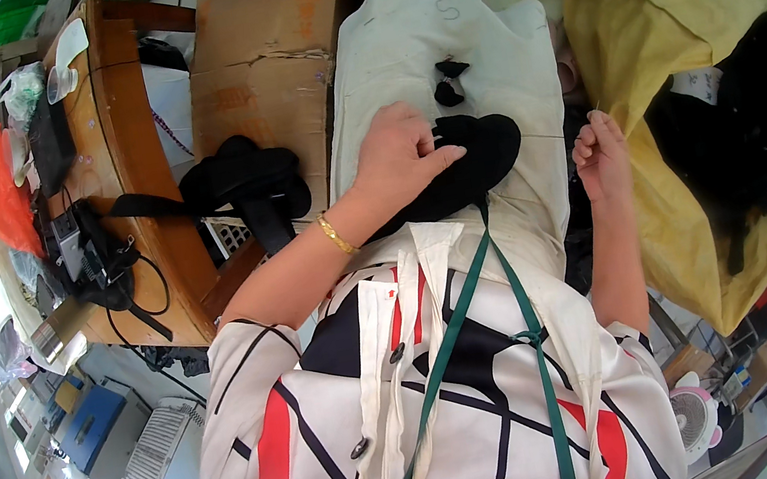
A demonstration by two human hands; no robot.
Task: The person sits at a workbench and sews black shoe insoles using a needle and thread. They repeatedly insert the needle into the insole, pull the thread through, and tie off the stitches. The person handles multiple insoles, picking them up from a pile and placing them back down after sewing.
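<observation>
A black, soft-looking piece with a rounded end (489,143) lies across the cream cloth (504,47) on my lap. My left hand (402,157) rests on its upper edge, fingers curled and thumb laid along it, gripping it there. Just beyond it sits a small black bow (452,83). Off to the right and apart from the piece, my right hand (600,147) is raised with thumb and fingertips pinched together. Something very thin seems to show at those fingertips, too fine to name.
To the right stands a yellow sack (660,10) filled with black pieces (742,139). A cardboard box (258,68) is at the far left, with a black strapped item (247,181) before it. Beyond is a wooden table (117,132) holding a black device (81,249). A green lanyard (451,340) hangs over my front.
</observation>
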